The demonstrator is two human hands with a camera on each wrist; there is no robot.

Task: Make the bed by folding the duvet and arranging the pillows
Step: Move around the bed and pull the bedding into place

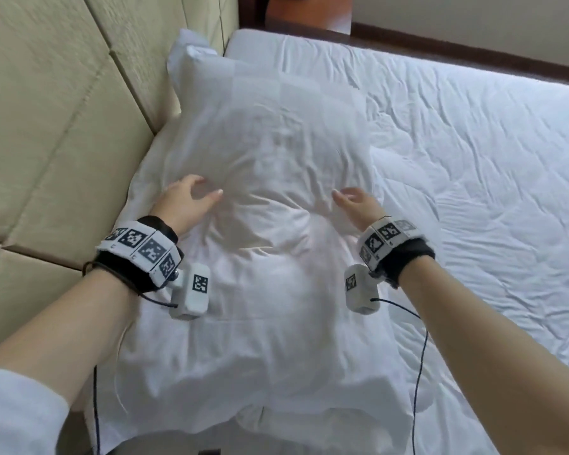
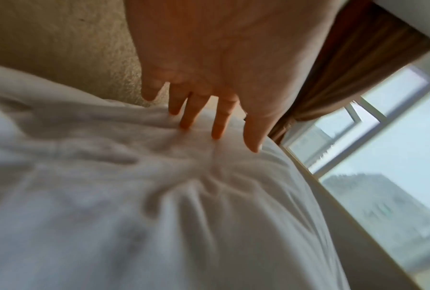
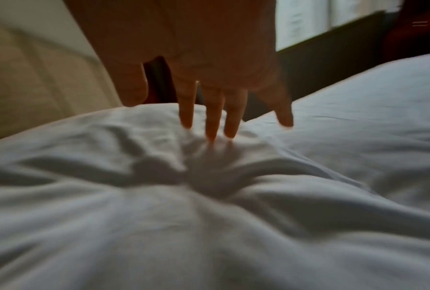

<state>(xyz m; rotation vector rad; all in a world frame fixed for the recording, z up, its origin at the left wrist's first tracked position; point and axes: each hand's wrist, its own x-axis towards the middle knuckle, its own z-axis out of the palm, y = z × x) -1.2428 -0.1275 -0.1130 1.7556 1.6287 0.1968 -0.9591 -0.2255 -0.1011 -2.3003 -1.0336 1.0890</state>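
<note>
Wide white bed with its rumpled white duvet fills 12 to 4 o'clock of the head view. The cover is spread flat but creased; no fold edge visible from here.

Padded beige upholstered headboard runs along 8 to 11 o'clock.

Large soft white pillow lies at centre, long side running away from the viewer, one edge against the headboard, the other just beside the duvet. A second white pillow peeks out at 11 o'clock, behind the first.

Left hand at 9 o'clock of the pillow's middle, right hand at 3 o'clock. Neither clutches anything: fingers spread and nearly straight, tips dimpling the cloth. In the right wrist view, fingertips likewise press in, creases radiating from the contact.

Judgement: step in hand is patting and smoothing the pillow; pillow arranging appears underway.

Notes for doing it well:
- Sweep both palms outward from the centre, toward 9 and 3 o'clock, so the radiating creases flatten instead of bunching.
- Press with flat palms, not fingertips; the tips leave dents.
- Check the headboard-side edge sits straight along the headboard.
</note>
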